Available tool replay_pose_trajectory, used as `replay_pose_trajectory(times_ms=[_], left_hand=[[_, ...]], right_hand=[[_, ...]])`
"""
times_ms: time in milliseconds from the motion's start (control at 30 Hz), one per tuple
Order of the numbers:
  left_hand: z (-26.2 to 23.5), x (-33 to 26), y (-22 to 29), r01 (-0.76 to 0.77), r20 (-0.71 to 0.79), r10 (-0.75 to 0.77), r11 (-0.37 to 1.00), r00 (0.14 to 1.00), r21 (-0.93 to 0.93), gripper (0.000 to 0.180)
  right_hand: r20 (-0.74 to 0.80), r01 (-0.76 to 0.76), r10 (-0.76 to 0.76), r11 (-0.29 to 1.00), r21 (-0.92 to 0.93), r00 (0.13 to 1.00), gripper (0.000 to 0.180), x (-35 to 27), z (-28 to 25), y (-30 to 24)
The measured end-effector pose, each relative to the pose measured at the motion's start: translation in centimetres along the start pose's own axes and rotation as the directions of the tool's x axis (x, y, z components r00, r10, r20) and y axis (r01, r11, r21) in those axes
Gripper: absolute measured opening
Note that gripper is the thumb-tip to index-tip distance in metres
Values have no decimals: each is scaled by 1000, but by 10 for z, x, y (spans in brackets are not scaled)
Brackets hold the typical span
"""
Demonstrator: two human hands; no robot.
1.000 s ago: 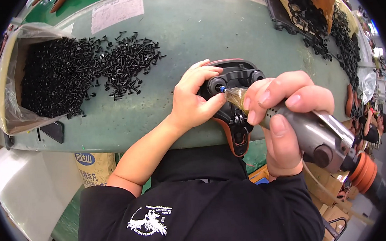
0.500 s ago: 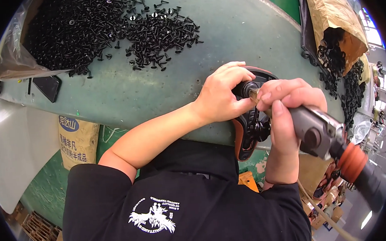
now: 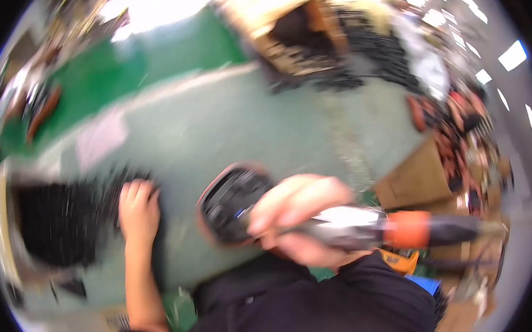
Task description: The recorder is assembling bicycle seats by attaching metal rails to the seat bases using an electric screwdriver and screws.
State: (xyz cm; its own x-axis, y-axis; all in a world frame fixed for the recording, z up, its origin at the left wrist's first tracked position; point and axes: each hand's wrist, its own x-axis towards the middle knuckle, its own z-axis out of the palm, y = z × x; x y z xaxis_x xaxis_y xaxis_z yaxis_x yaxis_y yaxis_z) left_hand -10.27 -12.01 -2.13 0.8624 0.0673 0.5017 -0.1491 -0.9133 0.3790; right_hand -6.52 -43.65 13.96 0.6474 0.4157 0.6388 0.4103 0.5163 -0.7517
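Observation:
My left hand [image 3: 138, 211] reaches to the right edge of a heap of black screws [image 3: 56, 224]; motion blur smears its fingers, so any screw in them cannot be made out. In my right hand [image 3: 305, 215] is a power screwdriver [image 3: 346, 225] with a metal body and an orange band. Its tip end is hidden by my fingers. Just left of that hand a black moulded part with a reddish-brown rim [image 3: 234, 195] rests on the green tabletop, close to my fingers; whether they touch it is unclear.
A brown paper bag [image 3: 257, 29] spills black pieces [image 3: 372, 53] at the table's far side. A pinkish sheet [image 3: 102, 139] lies beyond the screws. To the right stand an open cardboard box [image 3: 413, 178] and reddish-brown parts [image 3: 418, 114].
My left hand has left the black part and gone left to the screws. My right hand still holds the screwdriver, now lying more level. The whole view has swung to the right.

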Motion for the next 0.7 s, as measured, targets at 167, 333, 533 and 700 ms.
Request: replay_pose_trajectory(times_ms=[167,333,533,700], left_hand=[[-10,8,22,-124,66,122,991,990,40,12],[-23,23,127,337,323,-112,150,940,-929,9],[1,10,182,572,590,46,-321,806,-755,19],[7,-6,178,494,496,-8,-72,868,-866,14]], right_hand=[[-112,-1,-1,1000,-16,994,27,-22,-25,-35],[-91,213,-198,956,204,976,31,-15,-31,-49],[-67,292,-285,944,152,956,29,-16,-32,-53],[-147,244,-224,960,138,963,29,-31,-29,-54]])
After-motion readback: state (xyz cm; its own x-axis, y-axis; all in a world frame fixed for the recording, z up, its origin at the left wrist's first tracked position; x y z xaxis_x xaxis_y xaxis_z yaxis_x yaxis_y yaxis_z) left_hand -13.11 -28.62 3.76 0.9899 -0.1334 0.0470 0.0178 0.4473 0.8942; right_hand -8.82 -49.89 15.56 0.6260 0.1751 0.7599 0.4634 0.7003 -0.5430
